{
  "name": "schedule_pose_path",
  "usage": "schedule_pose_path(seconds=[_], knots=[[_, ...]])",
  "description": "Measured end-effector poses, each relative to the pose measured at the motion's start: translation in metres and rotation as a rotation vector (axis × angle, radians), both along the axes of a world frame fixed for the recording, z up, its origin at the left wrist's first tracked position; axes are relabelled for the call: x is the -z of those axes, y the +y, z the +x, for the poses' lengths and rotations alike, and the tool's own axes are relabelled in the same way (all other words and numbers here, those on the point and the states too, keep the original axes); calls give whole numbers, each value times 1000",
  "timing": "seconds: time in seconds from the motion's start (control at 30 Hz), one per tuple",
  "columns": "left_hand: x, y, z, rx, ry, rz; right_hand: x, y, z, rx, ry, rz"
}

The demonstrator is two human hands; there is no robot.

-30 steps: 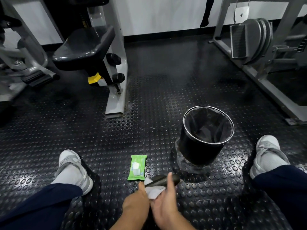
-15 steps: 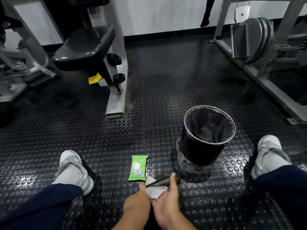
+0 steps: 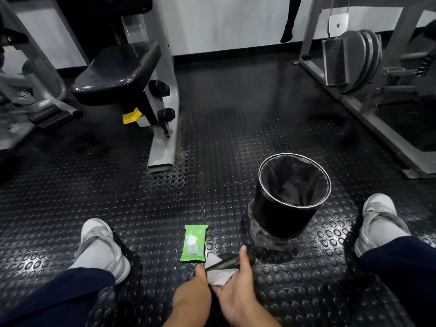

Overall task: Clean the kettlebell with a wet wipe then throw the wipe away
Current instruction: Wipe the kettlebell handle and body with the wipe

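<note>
Sitting on the studded floor (image 3: 212,161) with legs apart, the person has the kettlebell (image 3: 232,259) low between the knees, almost under the hands. Only its dark handle shows; the body is hidden beneath the wrists. The right hand (image 3: 236,298) grips the white wet wipe (image 3: 220,277) against the handle, with the thumb laid over the top of the bar and the fingers curled beneath the cloth. The left hand (image 3: 192,296) sits just beside it with its back to the camera and its thumb pointing forward. It probably steadies the weight, but its fingers are out of sight, so whether they clench anything cannot be told.

Judging by this, the cleaning step is in hand, with the wipe on the handle and the throwing away not yet begun. The lined bin (image 3: 278,215) stands open and upright, near and ahead to the right, and the green pack of wipes (image 3: 194,243) lies flat just ahead of the left hand. The next move likely calls for running the cloth along the rest of the handle and over the hidden body. After that it is a short forward reach with the right hand to drop the wipe inside the rim.
</note>
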State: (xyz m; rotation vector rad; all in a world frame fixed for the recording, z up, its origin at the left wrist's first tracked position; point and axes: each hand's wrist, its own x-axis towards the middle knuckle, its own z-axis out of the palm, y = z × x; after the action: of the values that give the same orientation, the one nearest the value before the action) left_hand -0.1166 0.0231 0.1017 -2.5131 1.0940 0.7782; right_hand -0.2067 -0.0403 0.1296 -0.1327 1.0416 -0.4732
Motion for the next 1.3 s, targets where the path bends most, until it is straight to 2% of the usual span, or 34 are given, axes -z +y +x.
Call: schedule_pose_path(seconds=[0.17, 0.37, 0.47, 0.57, 0.77, 0.87, 0.97, 1.03, 1.17, 1.23, 1.3], knots=[[-5, -2, -1, -15, 7, 10, -1, 0, -1, -25, 1, 25], [-3, 0, 0, -7, 3, -3, 7, -14, -8, 174, 40, 30], [-2, -1, 0, -33, 21, -11, -7, -2, 2, 79, 60, 19], [-6, -4, 1, -47, 40, -16, -14, 8, 5, 10, -48, 89], [-8, -1, -1, -6, 11, 5, 5, -18, -11, 155, 64, -2], [-7, -1, -1, -35, 41, -19, -1, -5, -6, 76, 78, -12], [-8, -3, 1, -61, 75, -22, -6, 11, -2, -21, 9, 17], [-6, -2, 1, -53, 69, -24, -1, 7, -5, 3, -45, 18], [-4, 1, 0, -25, 35, -20, 5, -8, -7, 131, 21, 15], [-4, -1, 0, -31, 46, -20, -2, 0, 2, 89, 80, 32], [-4, -3, 1, -59, 78, -31, -9, 13, 12, 54, 37, 66]])
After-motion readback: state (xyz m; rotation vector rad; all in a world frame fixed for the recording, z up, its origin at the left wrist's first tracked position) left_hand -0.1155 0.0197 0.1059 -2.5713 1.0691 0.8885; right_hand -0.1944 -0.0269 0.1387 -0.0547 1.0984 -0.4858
